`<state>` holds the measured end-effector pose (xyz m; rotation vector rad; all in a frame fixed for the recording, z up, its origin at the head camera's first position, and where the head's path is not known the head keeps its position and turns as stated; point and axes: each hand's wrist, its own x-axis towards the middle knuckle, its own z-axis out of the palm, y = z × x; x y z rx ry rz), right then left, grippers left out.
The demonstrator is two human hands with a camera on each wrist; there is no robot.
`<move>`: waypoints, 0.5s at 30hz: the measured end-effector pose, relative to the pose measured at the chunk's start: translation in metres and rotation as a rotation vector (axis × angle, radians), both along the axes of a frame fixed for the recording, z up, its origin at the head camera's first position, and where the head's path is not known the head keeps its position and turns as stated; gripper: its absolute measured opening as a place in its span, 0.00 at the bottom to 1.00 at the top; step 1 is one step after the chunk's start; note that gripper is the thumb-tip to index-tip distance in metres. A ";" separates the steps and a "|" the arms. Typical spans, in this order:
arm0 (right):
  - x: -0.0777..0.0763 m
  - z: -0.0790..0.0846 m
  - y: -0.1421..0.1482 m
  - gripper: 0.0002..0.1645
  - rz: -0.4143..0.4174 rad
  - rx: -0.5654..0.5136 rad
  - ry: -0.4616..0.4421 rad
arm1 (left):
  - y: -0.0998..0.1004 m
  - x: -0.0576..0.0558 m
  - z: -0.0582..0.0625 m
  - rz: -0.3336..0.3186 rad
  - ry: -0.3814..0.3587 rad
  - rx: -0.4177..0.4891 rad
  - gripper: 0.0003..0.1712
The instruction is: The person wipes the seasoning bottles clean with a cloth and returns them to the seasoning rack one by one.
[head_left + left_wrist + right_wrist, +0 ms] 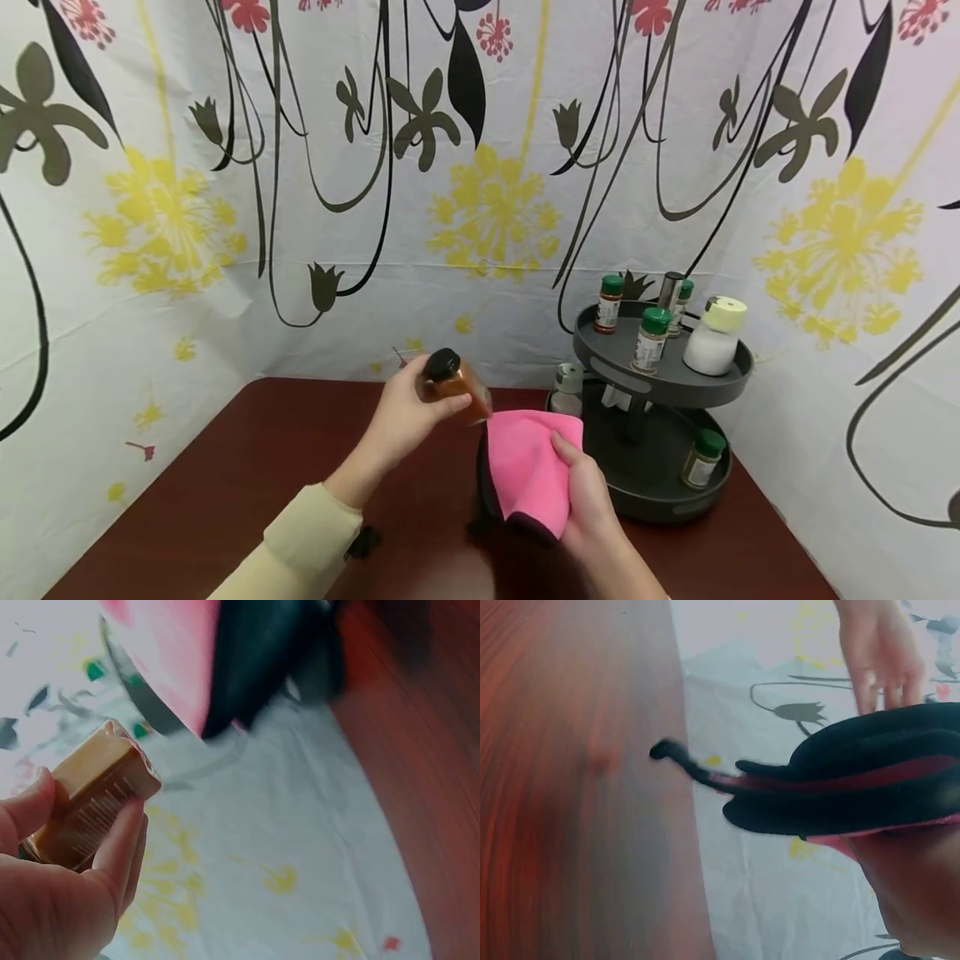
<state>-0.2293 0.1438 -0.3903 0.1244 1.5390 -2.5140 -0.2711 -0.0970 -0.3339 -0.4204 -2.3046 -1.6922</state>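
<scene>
A: The left hand (405, 410) is gripping the tilted bottle (463, 390); the right hand (589, 493) is grasping the pink cloth (527, 462).
B: Where is the bottle hovering?
A: It's hanging above the table (285, 458), just left of the cloth; the two-tier rack (622, 377) is standing farther right.
B: What's worrying you?
A: A slack left-hand hold could be letting the bottle slip, and a wide rightward sweep of the cloth could be knocking the pale-capped jar (567, 390).
</scene>
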 end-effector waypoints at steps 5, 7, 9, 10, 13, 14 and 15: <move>0.007 0.005 -0.015 0.37 0.043 -0.076 0.030 | 0.016 0.039 0.000 -0.023 0.042 0.073 0.32; 0.012 0.005 -0.020 0.37 0.068 -0.110 0.034 | 0.021 0.050 -0.007 -0.029 0.026 0.092 0.30; 0.017 0.005 -0.024 0.38 0.097 -0.143 0.042 | 0.027 0.058 -0.014 -0.050 -0.004 0.100 0.30; 0.021 0.004 -0.025 0.38 0.102 -0.151 0.037 | 0.029 0.062 -0.018 -0.059 -0.020 0.099 0.31; 0.029 0.003 -0.027 0.38 0.119 -0.168 0.016 | 0.033 0.069 -0.026 -0.090 -0.045 0.097 0.30; 0.032 0.003 -0.026 0.38 0.123 -0.166 0.008 | 0.033 0.071 -0.028 -0.092 -0.047 0.103 0.30; 0.034 0.003 -0.026 0.37 0.125 -0.162 0.001 | 0.033 0.073 -0.029 -0.083 -0.044 0.111 0.30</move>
